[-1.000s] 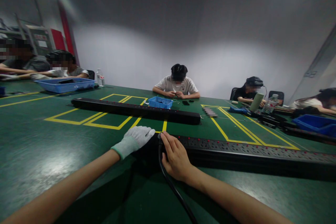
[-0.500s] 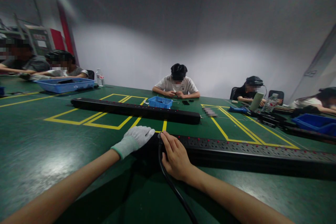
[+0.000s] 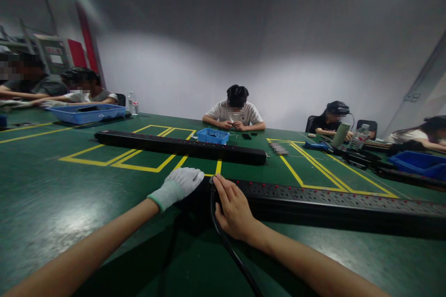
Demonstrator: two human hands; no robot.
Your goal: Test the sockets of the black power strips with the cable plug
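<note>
A long black power strip [image 3: 313, 199] with red dots along its socket face lies across the table in front of me. My left hand [image 3: 184, 181], in a white knit glove with a green cuff, is wrapped over its left end. A thick black power cord [image 3: 223, 236] runs from the bottom edge up to the strip's top near that end. Bare, my right hand [image 3: 234, 206] has its fingers together around the cord's upper end, against the strip. The fingertips partly hide the spot where cord and strip meet.
A second black power strip [image 3: 174, 146] lies farther back on the green table [image 3: 114, 222], across yellow tape outlines. Blue bins stand at the left [image 3: 87, 115], centre [image 3: 212, 136] and right [image 3: 418, 164]. Several people sit around the table, one directly opposite.
Both my hands stay almost still on the power strip and cord; the left has shifted very slightly. At the far left, a co-worker's arms have moved a little.
</note>
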